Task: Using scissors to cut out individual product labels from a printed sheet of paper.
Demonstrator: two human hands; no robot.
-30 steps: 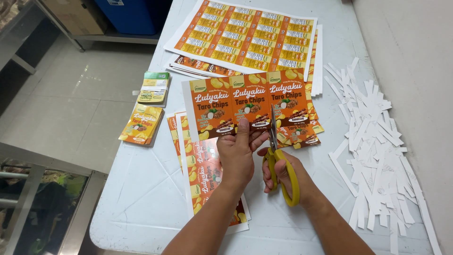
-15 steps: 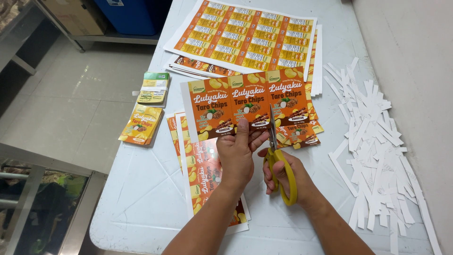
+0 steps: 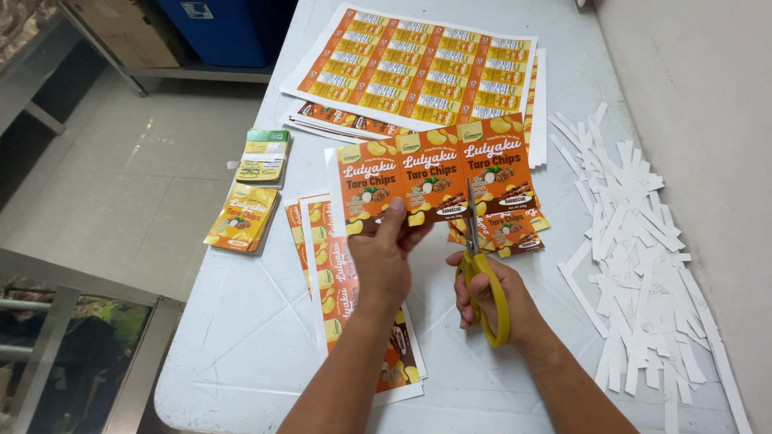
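My left hand (image 3: pixel 384 259) pinches the lower edge of an orange strip of three printed labels (image 3: pixel 434 175), held up above the table. My right hand (image 3: pixel 490 296) grips yellow-handled scissors (image 3: pixel 482 269). Their blades point upward into the strip's bottom edge between the middle and right labels. Under my left forearm lie more orange label sheets (image 3: pixel 330 273) on the white table (image 3: pixel 249 321). A few cut single labels (image 3: pixel 515 229) lie just behind the scissors.
A large uncut sheet of orange labels (image 3: pixel 418 68) lies at the far end on a stack. Two small piles of cut labels (image 3: pixel 245 217) sit near the left edge. White paper offcut strips (image 3: pixel 635 233) cover the right side beside a wall.
The label strip has shifted slightly left and up in my left hand. The scissors have stayed at its lower edge with little movement.
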